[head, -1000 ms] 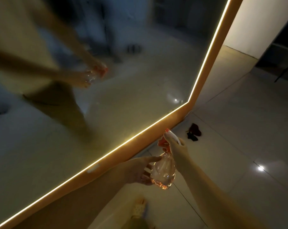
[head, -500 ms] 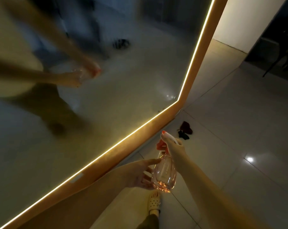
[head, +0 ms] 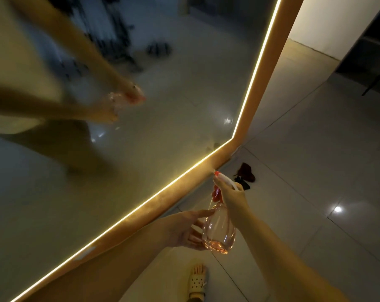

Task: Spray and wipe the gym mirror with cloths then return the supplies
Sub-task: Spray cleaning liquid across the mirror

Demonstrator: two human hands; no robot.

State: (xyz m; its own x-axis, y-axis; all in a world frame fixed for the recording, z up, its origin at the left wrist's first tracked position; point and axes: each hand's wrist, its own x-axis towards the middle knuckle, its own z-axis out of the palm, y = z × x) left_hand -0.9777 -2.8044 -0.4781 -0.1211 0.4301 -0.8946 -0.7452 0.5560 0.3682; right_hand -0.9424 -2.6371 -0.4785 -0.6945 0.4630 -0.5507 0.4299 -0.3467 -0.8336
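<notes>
Right hand (head: 232,197) grips spray bottle (head: 219,229) (left hand (head: 184,229) steadies)

Legend: I see a clear, pink-tinted spray bottle (head: 219,229) with red trigger and white head; amber mirror frame (head: 269,62) edged by a yellow light strip (head: 258,62); dark red cloth (head: 246,171) and black cloth (head: 244,184) on pale grey tiled floor (head: 315,192); cream slipper (head: 196,282) dotted with holes.

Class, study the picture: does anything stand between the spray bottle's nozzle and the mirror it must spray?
Nothing visible does. The spray bottle, gripped by the right hand with the left hand touching its side, points across open air at the mirror. The cloths lie on the floor, off that line.
</notes>
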